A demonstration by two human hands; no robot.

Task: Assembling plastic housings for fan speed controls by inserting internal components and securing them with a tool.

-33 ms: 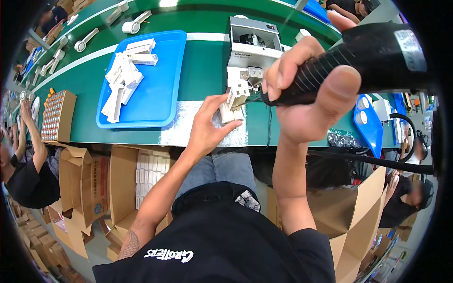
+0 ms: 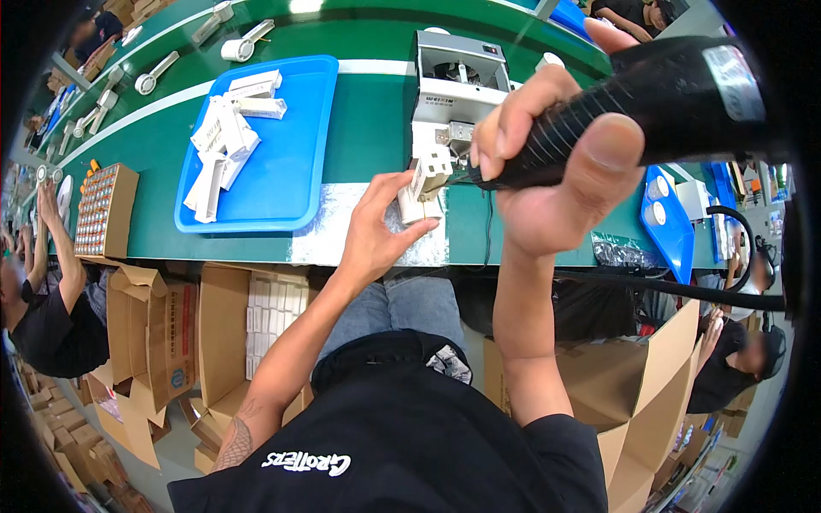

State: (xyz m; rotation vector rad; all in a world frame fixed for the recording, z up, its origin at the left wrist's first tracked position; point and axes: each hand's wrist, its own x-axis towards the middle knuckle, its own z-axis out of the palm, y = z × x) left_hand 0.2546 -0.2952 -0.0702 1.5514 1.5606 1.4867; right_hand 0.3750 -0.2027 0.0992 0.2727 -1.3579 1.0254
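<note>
My right hand [image 2: 569,175] is wrapped round a black electric screwdriver [image 2: 633,103], whose tip points left at a white plastic housing [image 2: 433,169]. Fingers and thumb of my left hand [image 2: 376,227] grip this housing from its left and near sides, over a worn white patch [image 2: 329,227] on the green bench. Just behind it stands a grey and black screw feeder [image 2: 462,77] with a small metal outlet in front. Whether the bit touches a screw is too small to tell.
Left on the bench lies a blue tray [image 2: 282,184] of white housings. Beyond it is a box of cylindrical parts [image 2: 104,209]. Another blue tray [image 2: 671,239] sits at the right. Open cartons [image 2: 224,342] stand below the bench edge. Co-workers sit at both sides.
The screwdriver and my right hand have shifted slightly left. My left hand and the housing stay where they were.
</note>
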